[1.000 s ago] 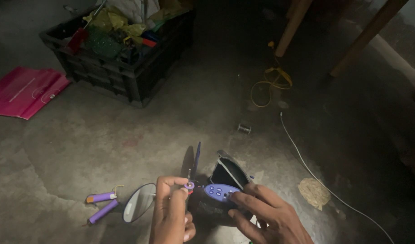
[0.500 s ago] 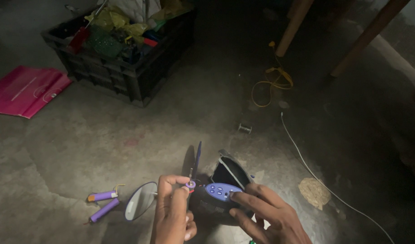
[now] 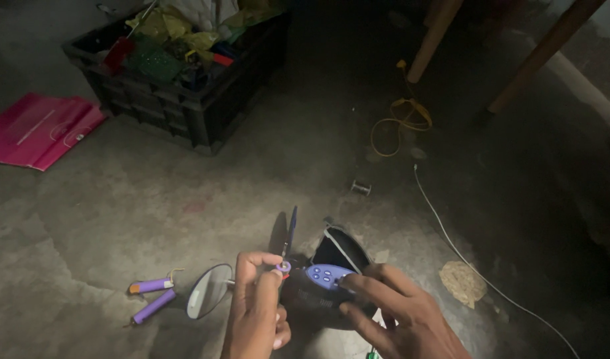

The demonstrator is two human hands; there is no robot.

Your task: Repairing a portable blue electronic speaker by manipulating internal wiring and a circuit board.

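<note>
Almost nothing has shifted over the last second: my left hand [image 3: 255, 309] keeps pinching a slim purple-handled screwdriver [image 3: 288, 239] upright, and my right hand [image 3: 398, 316] stays clasped on the dark rounded device with a blue button panel [image 3: 325, 276], so the work sits steady. Left of my hands lie two purple cylindrical batteries [image 3: 152, 296] on the concrete floor [image 3: 185, 199].

Left hand [image 3: 255, 309]: pinching a small purple ring [image 3: 283, 267] at fingertips, beside the screwdriver [image 3: 290, 229].
Right hand [image 3: 401, 316]: fingers spread over dark device [image 3: 318, 296], touching blue button panel [image 3: 325, 274].
Left of fingers: round mirror [image 3: 208, 290], two purple batteries [image 3: 152, 296].
</note>
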